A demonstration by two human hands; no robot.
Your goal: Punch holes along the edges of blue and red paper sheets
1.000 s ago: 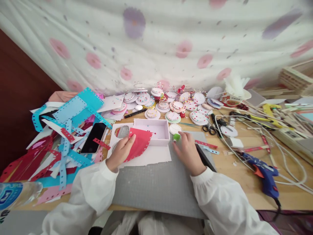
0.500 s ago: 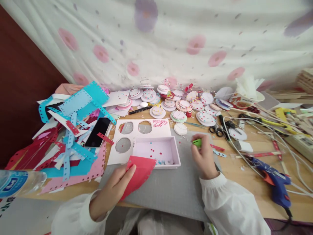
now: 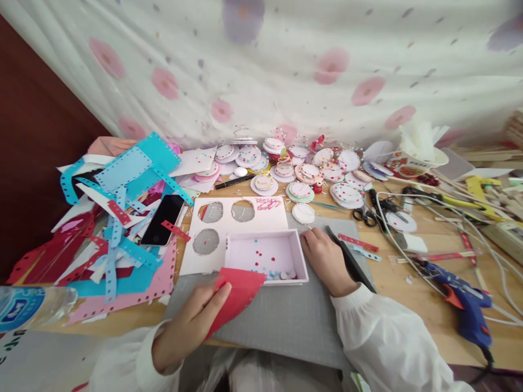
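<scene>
My left hand (image 3: 190, 321) pinches a red sheet of paper (image 3: 235, 294) with small punched holes along its edge, over the front of the grey mat (image 3: 286, 321). My right hand (image 3: 327, 260) is closed beside the right wall of a shallow white box (image 3: 303, 267); its curled fingers hide whatever may be in them. Along the outer side of that hand lies a long dark object (image 3: 352, 260). Small red and blue paper pieces (image 3: 272, 274) lie scattered in the box. Behind it is a white card (image 3: 261, 219) with round cut-outs.
Punched paper strips (image 3: 118, 234) and a phone (image 3: 163, 219) crowd the left, near a water bottle (image 3: 36, 305). Decorated paper discs (image 3: 300, 191) line the back. Scissors (image 3: 364, 216), a white cord (image 3: 384, 234) and a blue glue gun (image 3: 461, 294) are to the right.
My right hand has moved left to the box's side and turned palm down. The green punch it held is out of sight, and the long dark object shows more.
</scene>
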